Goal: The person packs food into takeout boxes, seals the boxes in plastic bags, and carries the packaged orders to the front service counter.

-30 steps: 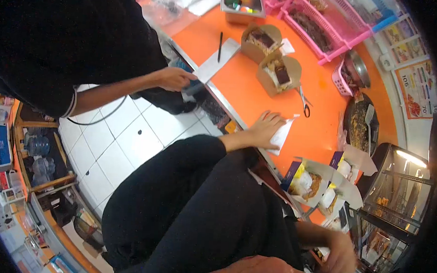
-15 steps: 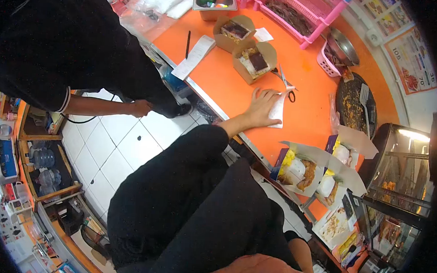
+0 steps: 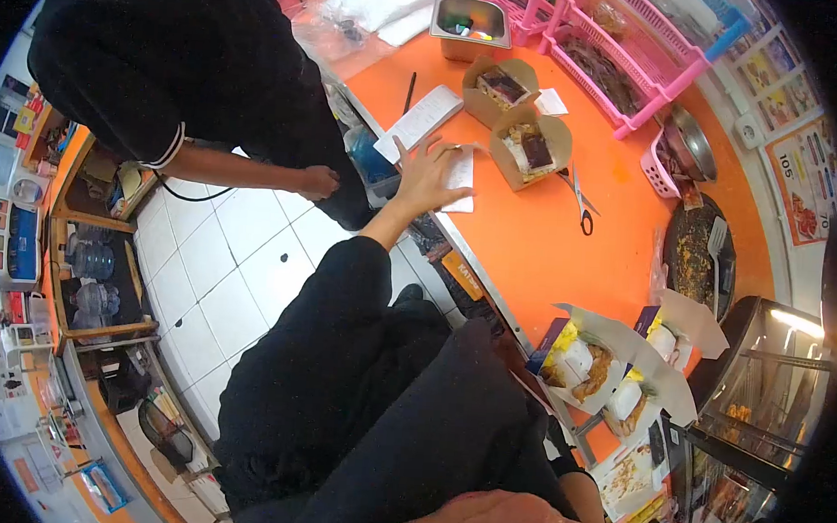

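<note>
My left hand (image 3: 428,179) reaches over the left edge of the orange table with its fingers spread. A white slip of paper (image 3: 460,179) lies beneath its thumb and index finger, partly hidden by the hand. A longer strip of white paper (image 3: 421,124) lies just beyond my fingertips, and a black pen (image 3: 410,91) is beside it. To the right of my hand stand two open brown food boxes (image 3: 528,154) (image 3: 500,88) holding rice and a dark sauce packet. Scissors (image 3: 581,200) lie on the table next to the nearer box. My right hand is out of view; only part of that forearm shows.
Another person (image 3: 192,70) in black stands at the left, one hand (image 3: 321,183) hanging low. Open filled meal boxes (image 3: 579,360) sit at the table's near right end, beside a glass display case (image 3: 763,374). Pink racks (image 3: 628,59) and a metal container (image 3: 471,23) stand at the back.
My left hand has moved left across the table, and the slip of paper has come along with it, away from the scissors. The view has shifted slightly.
</note>
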Tool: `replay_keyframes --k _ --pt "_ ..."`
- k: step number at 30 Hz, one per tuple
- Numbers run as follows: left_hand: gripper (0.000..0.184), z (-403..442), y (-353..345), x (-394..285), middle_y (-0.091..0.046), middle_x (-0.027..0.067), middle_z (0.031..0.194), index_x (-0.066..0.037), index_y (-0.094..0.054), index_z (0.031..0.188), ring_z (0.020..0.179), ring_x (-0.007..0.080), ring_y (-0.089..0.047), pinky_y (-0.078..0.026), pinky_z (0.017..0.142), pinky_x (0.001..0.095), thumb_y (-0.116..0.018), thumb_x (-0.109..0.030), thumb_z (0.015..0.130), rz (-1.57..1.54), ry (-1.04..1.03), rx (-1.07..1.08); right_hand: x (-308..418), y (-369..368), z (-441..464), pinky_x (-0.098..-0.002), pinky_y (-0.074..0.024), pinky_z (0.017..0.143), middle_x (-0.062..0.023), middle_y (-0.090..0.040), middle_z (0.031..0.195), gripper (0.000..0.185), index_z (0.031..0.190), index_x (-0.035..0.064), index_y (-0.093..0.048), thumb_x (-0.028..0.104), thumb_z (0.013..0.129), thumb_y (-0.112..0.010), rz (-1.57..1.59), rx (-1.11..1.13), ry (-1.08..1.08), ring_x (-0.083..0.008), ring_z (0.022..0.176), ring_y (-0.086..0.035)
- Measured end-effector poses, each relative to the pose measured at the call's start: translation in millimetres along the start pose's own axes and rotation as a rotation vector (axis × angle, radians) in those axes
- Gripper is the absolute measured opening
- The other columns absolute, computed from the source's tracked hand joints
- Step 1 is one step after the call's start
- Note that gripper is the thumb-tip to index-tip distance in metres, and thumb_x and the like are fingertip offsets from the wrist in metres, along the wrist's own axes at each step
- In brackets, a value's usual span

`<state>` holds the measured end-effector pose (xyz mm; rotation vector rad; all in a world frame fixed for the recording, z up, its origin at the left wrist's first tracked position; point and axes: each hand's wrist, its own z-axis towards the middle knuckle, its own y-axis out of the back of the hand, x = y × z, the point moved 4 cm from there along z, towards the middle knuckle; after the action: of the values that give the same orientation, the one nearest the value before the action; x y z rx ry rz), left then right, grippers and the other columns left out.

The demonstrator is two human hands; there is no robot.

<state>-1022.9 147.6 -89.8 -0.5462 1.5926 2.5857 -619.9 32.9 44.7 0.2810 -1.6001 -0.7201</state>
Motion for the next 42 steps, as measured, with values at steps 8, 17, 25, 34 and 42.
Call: replay_keyframes --k 8,17,25,34,42 --pt "0.062 -53 -19 -70 -0.057 0.0138 0.115 -0.007 -0.057 0.115 0.112 0.0333 -0.05 -0.04 0.093 0.0451 -0.076 -0.044 0.069 -0.375 -0.311 0.078 5 2 -10 -0.0368 -0.0403 0.093 -0.0103 -0.057 0.118 0.048 0.117 0.0029 -0.056 0.024 0.076 -0.071 -0.007 -0.018 -0.001 -0.0202 0.11 -0.052" --pt "0.045 -10 -62 -161 -0.043 0.0214 0.134 -0.01 -0.056 0.118 0.12 0.0373 -0.044 -0.035 0.1 0.0484 -0.065 -0.035 0.082 -0.359 -0.346 0.065 27 11 -40 -0.0387 -0.0388 0.097 -0.011 -0.056 0.123 0.054 0.121 0.0035 -0.055 0.026 0.075 -0.072 -0.027 -0.065 -0.001 -0.0213 0.116 -0.05" --pt "0.041 -10 33 -253 -0.053 0.0169 0.123 -0.01 -0.057 0.119 0.115 0.0335 -0.051 -0.041 0.095 0.0427 -0.066 -0.026 0.083 -0.937 -0.583 0.385 74 135 -108 -0.0404 -0.0374 0.101 -0.0116 -0.054 0.128 0.059 0.125 0.004 -0.053 0.028 0.074 -0.072 -0.336 -0.96 -0.216 -0.0223 0.12 -0.048" --pt "0.016 -13 -12 -239 -0.057 0.0081 0.072 -0.003 -0.051 0.087 0.069 0.0156 -0.06 -0.048 0.063 0.0301 -0.066 -0.01 0.085 -1.073 -0.28 0.637 -69 129 -73 -0.0483 -0.0323 0.101 -0.0102 -0.056 0.117 0.042 0.105 0.0094 -0.063 0.017 0.067 -0.08 -0.966 -0.892 -0.629 -0.0317 0.121 -0.044" --pt "0.024 0 -6 -200 -0.053 0.0048 0.098 -0.002 -0.049 0.11 0.09 0.0148 -0.052 -0.044 0.08 0.0291 -0.049 -0.023 0.099 -1.377 0.176 0.698 -139 99 -24 -0.0343 -0.0445 0.079 -0.008 -0.059 0.093 0.016 0.089 0.0051 -0.051 0.015 0.087 -0.063 0.036 -1.016 -0.355 -0.0202 0.091 -0.057"
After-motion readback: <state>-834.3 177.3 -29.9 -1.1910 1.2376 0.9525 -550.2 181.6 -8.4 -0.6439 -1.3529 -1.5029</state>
